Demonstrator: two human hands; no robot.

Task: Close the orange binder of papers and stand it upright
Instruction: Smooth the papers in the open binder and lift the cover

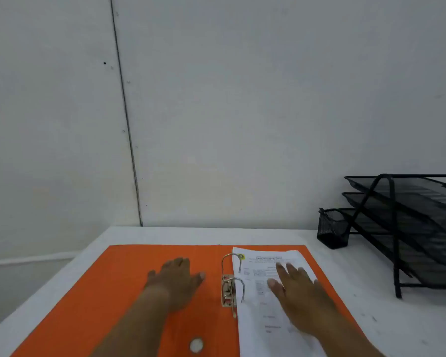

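The orange binder point(108, 287) lies wide open and flat on the white table. Its metal ring mechanism point(229, 287) stands in the middle, and a stack of printed papers point(265, 315) sits on the rings on the right half. My left hand point(177, 279) rests palm down, fingers spread, on the bare orange left cover just left of the rings. Flat on the papers lies my right hand point(298, 292), its fingers apart. Neither hand grips anything.
A black mesh pen cup point(331, 229) and a black tiered mesh paper tray point(412, 228) stand at the back right of the table point(397, 320). A pale wall rises right behind the table's far edge.
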